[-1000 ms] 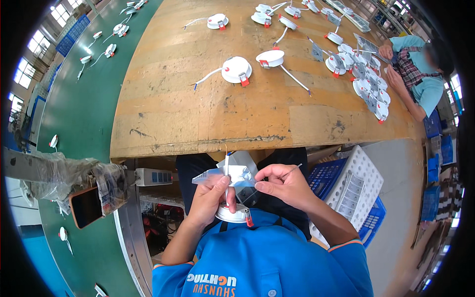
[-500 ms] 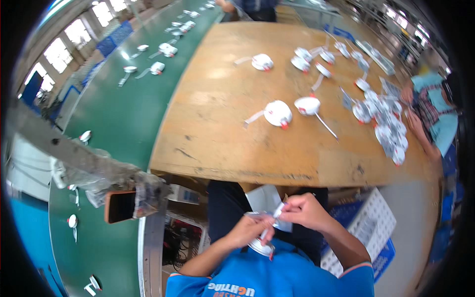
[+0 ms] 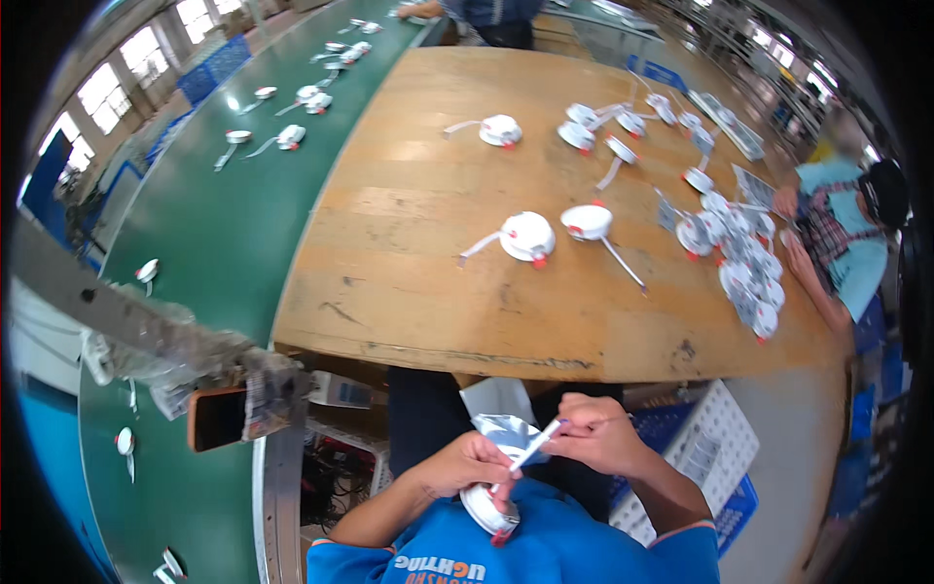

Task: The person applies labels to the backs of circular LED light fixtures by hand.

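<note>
Close to my chest, a white round downlight (image 3: pixel 481 510) with red clips hangs just below my left hand (image 3: pixel 465 467). The fingers of that hand are closed on the base of its white lead (image 3: pixel 535 446). My right hand (image 3: pixel 595 434) pinches the upper end of the same lead, which runs straight and slanting between both hands. Behind the lead, a crinkled silvery sheet (image 3: pixel 498 428) lies near my left fingers; what supports it is hidden. A pale flat piece (image 3: pixel 496 397) shows over my lap.
A wooden table (image 3: pixel 428 292) ahead bears several downlights, with a heap (image 3: pixel 747 258) at its right, beside a seated person (image 3: pixel 837 229). Left runs a green conveyor (image 3: pixel 224 263) carrying more downlights. A phone (image 3: pixel 216 419) hangs on a metal post; a white perforated tray (image 3: pixel 715 448) sits right.
My hands have drawn slightly apart, and the lead now shows longer and straighter between them. The silvery sheet is more exposed. The whole view has shifted a little.
</note>
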`<state>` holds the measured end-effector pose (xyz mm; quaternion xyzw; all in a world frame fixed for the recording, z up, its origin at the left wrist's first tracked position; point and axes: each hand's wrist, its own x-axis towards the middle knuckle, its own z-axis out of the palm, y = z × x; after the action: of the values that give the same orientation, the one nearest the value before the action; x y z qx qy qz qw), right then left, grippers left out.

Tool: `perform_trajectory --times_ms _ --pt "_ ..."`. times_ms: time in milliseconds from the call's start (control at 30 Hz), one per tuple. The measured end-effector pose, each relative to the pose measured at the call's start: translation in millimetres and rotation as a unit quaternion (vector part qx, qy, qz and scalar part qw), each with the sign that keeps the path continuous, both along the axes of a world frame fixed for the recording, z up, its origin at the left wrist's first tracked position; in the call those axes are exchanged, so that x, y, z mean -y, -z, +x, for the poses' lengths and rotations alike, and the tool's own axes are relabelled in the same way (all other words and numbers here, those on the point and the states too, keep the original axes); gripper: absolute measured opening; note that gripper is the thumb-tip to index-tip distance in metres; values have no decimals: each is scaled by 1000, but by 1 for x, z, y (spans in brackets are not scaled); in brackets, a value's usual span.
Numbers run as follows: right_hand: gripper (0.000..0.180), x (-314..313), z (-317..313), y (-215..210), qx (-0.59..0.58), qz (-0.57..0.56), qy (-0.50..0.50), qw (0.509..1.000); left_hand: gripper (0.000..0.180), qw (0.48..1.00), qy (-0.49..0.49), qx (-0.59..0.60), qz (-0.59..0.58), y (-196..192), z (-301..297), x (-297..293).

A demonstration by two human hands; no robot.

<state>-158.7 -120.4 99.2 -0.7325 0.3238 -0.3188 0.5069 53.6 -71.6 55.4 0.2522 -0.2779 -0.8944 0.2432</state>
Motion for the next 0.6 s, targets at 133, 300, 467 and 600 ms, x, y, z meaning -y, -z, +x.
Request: perform_trajectory --times_ms 133,300,467,600 --pt "11 8 -3 -4 1 -19 -15 1000 11 991 -15 -128 48 -4 -3 2" --pt "10 17 -30 -10 -89 -82 208 971 13 953 -57 -256 -150 -16 23 -2" --pt "11 12 -34 -13 59 266 186 944 10 802 -462 274 -262 -58 70 47" --pt "15 4 -28 0 171 311 142 924 11 354 -328 714 -507 -57 89 109"
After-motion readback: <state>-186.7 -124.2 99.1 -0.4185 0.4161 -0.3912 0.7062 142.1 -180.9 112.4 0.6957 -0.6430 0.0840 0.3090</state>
